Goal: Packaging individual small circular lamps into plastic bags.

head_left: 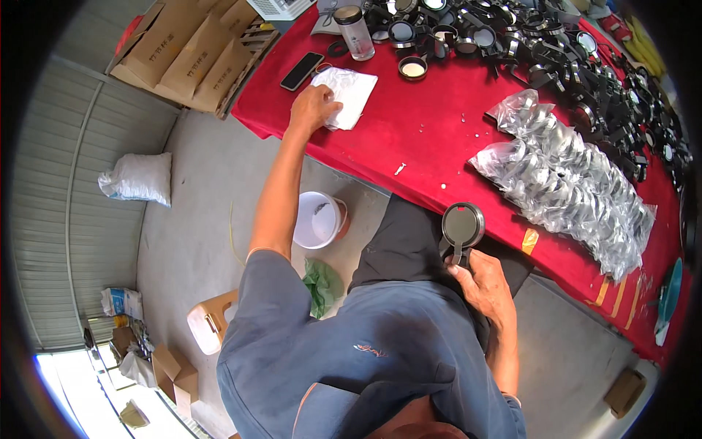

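Note:
My left hand (pixel 314 110) reaches onto the red-covered table, its fingers curled on the near left edge of a stack of thin white plastic bags (pixel 355 99). My right hand (pixel 486 285) is close to my lap, its thumb and fingers closed on the black strap of a round lid (pixel 463 225). The lid has a dark grey disc face and a black rim, and is held upright by the table's front edge. Which part of the bags the left fingers pinch is partly hidden.
Many black lids with straps (pixel 541 44) are heaped at the table's far right. Rows of lids in clear bags (pixel 570 183) lie nearer. A phone (pixel 302 71), a clear jar (pixel 356 36) and a loose lid (pixel 412 68) sit beyond the bags. A white bucket (pixel 316 219) stands below.

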The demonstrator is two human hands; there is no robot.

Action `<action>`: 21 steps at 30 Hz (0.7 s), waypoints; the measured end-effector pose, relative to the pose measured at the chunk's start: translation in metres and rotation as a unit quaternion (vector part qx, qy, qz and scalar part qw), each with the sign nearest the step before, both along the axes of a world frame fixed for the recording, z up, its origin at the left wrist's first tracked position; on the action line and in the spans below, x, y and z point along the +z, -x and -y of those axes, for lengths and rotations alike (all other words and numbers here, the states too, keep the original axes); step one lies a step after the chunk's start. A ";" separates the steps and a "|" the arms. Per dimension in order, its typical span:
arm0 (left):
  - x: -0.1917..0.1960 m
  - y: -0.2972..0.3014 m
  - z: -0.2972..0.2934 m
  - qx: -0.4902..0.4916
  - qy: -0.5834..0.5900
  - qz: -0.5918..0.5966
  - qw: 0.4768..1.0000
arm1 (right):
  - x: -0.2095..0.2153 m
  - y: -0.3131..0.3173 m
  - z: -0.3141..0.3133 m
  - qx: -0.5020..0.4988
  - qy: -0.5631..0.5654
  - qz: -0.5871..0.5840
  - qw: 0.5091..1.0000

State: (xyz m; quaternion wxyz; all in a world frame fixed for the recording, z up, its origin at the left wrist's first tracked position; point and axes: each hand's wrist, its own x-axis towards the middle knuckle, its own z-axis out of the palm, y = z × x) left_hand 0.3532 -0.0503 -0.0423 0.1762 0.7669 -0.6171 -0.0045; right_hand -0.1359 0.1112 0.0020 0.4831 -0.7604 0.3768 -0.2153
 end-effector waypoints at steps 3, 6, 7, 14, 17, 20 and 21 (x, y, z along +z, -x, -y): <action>-0.010 -0.006 0.004 -0.013 -0.014 -0.044 0.999 | -0.002 0.003 -0.002 -0.024 -0.010 0.009 1.000; -0.011 -0.012 0.004 0.000 0.034 -0.092 0.995 | 0.000 0.006 -0.003 -0.036 -0.026 0.017 0.999; -0.009 -0.014 0.003 0.010 0.064 -0.140 0.988 | 0.000 0.007 -0.002 -0.036 -0.033 0.012 0.999; 0.031 0.008 -0.010 -0.012 0.232 -0.263 0.937 | -0.017 0.013 0.004 -0.058 -0.084 0.049 0.994; 0.046 0.038 -0.022 -0.035 0.220 -0.329 0.918 | -0.014 0.008 0.012 -0.108 -0.173 0.109 0.973; 0.043 0.062 -0.030 -0.048 0.236 -0.324 0.915 | -0.018 0.000 0.024 -0.153 -0.193 0.155 0.957; 0.045 0.082 -0.031 -0.047 0.210 -0.375 0.902 | -0.019 -0.002 0.028 -0.172 -0.201 0.181 0.947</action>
